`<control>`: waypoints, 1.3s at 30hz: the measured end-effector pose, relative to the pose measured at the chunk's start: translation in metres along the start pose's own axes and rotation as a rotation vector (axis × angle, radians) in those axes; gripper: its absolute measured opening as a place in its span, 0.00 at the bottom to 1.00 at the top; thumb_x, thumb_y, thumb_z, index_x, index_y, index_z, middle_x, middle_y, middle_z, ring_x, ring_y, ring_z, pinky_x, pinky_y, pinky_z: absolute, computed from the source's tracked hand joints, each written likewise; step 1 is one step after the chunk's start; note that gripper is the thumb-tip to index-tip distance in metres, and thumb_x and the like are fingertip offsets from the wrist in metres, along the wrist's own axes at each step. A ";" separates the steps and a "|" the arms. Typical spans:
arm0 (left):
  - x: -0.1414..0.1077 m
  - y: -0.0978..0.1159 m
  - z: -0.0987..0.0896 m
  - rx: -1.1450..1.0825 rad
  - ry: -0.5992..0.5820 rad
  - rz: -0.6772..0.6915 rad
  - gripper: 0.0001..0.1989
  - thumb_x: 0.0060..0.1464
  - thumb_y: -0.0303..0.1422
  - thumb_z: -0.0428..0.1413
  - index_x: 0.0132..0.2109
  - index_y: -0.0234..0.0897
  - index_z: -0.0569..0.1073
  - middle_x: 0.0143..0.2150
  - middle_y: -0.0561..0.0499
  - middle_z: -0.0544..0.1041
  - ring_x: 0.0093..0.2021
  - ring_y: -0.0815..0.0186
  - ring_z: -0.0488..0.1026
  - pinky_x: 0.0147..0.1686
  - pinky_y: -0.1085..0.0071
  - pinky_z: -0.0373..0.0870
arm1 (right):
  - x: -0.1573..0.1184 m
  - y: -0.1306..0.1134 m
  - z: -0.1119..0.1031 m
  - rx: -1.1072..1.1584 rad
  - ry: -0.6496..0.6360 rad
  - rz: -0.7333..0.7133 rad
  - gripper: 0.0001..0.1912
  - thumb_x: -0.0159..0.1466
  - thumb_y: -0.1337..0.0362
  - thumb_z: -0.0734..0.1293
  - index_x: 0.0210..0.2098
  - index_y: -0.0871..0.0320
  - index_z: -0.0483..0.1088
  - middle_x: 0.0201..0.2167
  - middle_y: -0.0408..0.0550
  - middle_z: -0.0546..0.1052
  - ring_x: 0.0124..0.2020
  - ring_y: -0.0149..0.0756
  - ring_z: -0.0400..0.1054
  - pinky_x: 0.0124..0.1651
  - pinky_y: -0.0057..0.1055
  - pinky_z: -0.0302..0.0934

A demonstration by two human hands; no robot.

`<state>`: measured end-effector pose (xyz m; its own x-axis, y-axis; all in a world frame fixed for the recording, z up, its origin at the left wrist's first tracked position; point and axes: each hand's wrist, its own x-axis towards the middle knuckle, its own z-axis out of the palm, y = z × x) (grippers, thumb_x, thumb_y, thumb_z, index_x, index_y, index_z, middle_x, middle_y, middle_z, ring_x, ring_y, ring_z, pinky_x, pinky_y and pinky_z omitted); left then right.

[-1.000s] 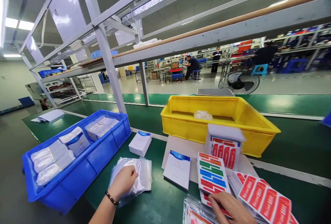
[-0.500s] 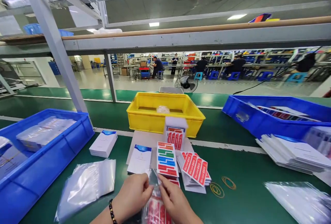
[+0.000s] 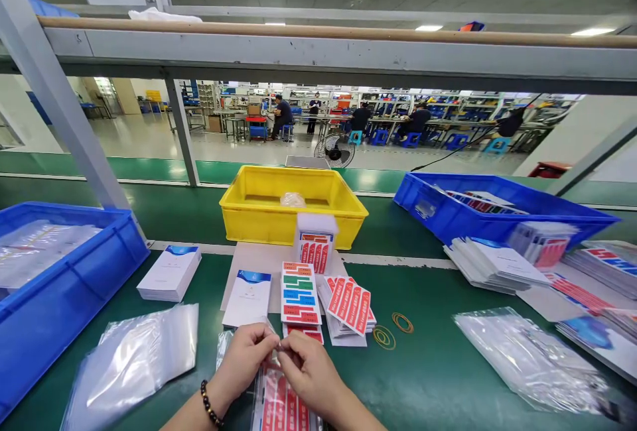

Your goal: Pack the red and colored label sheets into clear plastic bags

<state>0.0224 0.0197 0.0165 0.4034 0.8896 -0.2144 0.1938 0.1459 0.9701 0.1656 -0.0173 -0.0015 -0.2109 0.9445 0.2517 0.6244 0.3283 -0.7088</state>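
Note:
My left hand (image 3: 245, 355), with a beaded bracelet on its wrist, pinches the top of a clear plastic bag (image 3: 283, 401). Opposite it, my right hand (image 3: 309, 366) is closed on the same top edge, and the fingertips of both hands nearly meet. Red-and-white printed cards show through the bag. Just beyond the hands lie a stack of white booklets with a blue top (image 3: 247, 302), a multicoloured label card (image 3: 300, 293) and a fanned pile of red label cards (image 3: 351, 305). Part of another clear wrapper shows beside my left hand.
A yellow bin (image 3: 293, 222) stands behind the cards, with blue bins at left (image 3: 74, 285) and right (image 3: 497, 209). Empty plastic bags (image 3: 139, 358) lie at left, more bags (image 3: 527, 358) at right. Rubber bands (image 3: 384, 338) rest on the green bench. An upright (image 3: 79, 106) rises at left.
The view has turned right, showing more stacks on that side. My hands have come closer together at the bag's top, fingertips now almost touching.

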 end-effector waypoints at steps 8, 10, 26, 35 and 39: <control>-0.003 -0.006 0.001 0.271 -0.056 0.103 0.13 0.46 0.36 0.46 0.19 0.36 0.55 0.20 0.55 0.58 0.23 0.71 0.54 0.25 0.75 0.51 | 0.001 0.004 0.010 -0.205 0.123 -0.090 0.12 0.57 0.68 0.54 0.17 0.60 0.53 0.17 0.43 0.61 0.20 0.27 0.54 0.24 0.27 0.41; -0.004 -0.006 0.002 0.279 -0.042 0.104 0.11 0.44 0.34 0.45 0.19 0.36 0.55 0.19 0.55 0.58 0.23 0.72 0.54 0.24 0.74 0.50 | 0.003 0.005 0.009 -0.309 0.215 -0.108 0.12 0.57 0.69 0.54 0.18 0.59 0.54 0.18 0.44 0.62 0.21 0.29 0.54 0.25 0.28 0.41; -0.004 0.004 -0.024 0.193 0.112 0.248 0.12 0.53 0.38 0.47 0.28 0.34 0.66 0.26 0.50 0.68 0.29 0.67 0.63 0.30 0.72 0.60 | -0.001 0.000 -0.008 -0.128 0.066 -0.262 0.13 0.63 0.70 0.52 0.32 0.61 0.67 0.24 0.48 0.66 0.26 0.32 0.60 0.29 0.28 0.54; -0.013 0.019 -0.028 0.698 -0.153 0.241 0.07 0.49 0.32 0.52 0.26 0.33 0.67 0.28 0.50 0.70 0.32 0.66 0.65 0.33 0.72 0.58 | 0.002 0.007 -0.043 0.123 -0.213 -0.054 0.10 0.56 0.68 0.63 0.20 0.60 0.58 0.20 0.40 0.63 0.23 0.26 0.56 0.26 0.23 0.49; -0.012 0.022 -0.030 0.600 -0.218 0.163 0.07 0.47 0.32 0.52 0.26 0.33 0.67 0.27 0.52 0.70 0.30 0.69 0.64 0.30 0.76 0.57 | 0.004 0.008 -0.049 0.154 -0.186 -0.102 0.12 0.55 0.68 0.64 0.18 0.60 0.57 0.21 0.41 0.63 0.24 0.27 0.57 0.27 0.24 0.51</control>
<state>-0.0052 0.0255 0.0436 0.6294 0.7626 -0.1489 0.5540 -0.3061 0.7742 0.2072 -0.0109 0.0261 -0.4107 0.8868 0.2119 0.4737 0.4061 -0.7815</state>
